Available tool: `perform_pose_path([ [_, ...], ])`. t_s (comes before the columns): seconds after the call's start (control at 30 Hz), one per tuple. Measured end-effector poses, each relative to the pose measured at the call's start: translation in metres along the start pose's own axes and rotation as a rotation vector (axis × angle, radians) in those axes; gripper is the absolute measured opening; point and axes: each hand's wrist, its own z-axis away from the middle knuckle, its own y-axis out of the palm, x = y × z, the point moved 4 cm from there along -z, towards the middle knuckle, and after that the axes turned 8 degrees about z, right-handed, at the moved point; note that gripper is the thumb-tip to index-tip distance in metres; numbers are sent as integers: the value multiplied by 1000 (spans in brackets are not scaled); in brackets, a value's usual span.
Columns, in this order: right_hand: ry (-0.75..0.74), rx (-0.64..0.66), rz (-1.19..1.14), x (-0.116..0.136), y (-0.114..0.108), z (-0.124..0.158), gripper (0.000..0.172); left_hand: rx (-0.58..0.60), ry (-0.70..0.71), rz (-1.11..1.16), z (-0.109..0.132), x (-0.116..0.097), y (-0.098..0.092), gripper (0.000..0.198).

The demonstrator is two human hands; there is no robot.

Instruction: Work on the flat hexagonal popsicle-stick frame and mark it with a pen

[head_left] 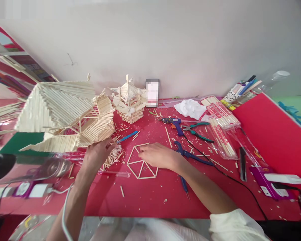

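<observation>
A flat hexagonal frame of thin wooden sticks [147, 178], with spokes meeting at its middle, lies on the red table. My right hand [157, 155] rests over its upper right side, fingers bent together on the sticks near the centre and hiding part of them. At the left edge of a heap of short stick pieces [111, 159] is my left hand [97, 152]. Its thumb and fingers are drawn together; anything between the tips is too small to make out. Just beyond those fingertips lies a blue pen-like tool [127, 137].
Stick-built roofed models stand behind: a large one [62, 103] and a smaller pagoda [130, 100]. To the right lie a glue gun [174, 124], green-handled pliers [199, 130], blue-handled pliers [190, 155] and bagged sticks [222, 134]. A black cord [225, 170] crosses the table, scattered with scraps.
</observation>
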Motion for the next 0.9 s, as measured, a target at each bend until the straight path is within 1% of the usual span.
perform_pose_path([
  [0.07,16,-26,-17,-2,-7,2,24,-8,42,-60,5,1,-3,23],
  [0.13,29,-36,-38,-4,-13,6,25,-13,118,-56,11,1,-5,34],
  [0.17,39,-38,-46,-5,-16,8,26,-18,138,-50,14,1,-7,40],
  [0.2,47,-41,-51,-7,-18,11,26,-22,140,-53,16,0,-8,40],
  [0.27,69,-45,-61,-11,-23,16,27,-45,101,-94,19,-3,-13,29],
  [0.33,104,-52,-74,-17,-28,22,27,-59,85,-136,19,-11,-16,18],
  [0.4,161,-64,-83,-27,-32,29,28,-65,87,-144,18,-21,-17,17],
  [0.5,286,-78,-67,-47,-35,40,27,-70,100,-154,10,-34,-12,25],
  [0.53,327,-80,-54,-53,-34,43,26,-68,119,-161,7,-39,-8,26],
  [0.63,404,-66,-8,-69,-27,47,24,23,262,-118,-7,-58,12,21],
  [0.77,373,22,5,-75,-13,41,22,120,492,25,-19,-88,48,20],
  [0.83,353,61,3,-73,-10,37,22,145,522,53,-20,-99,65,25],
  [0.9,352,74,8,-72,-9,35,23,170,509,57,-20,-106,79,28],
])
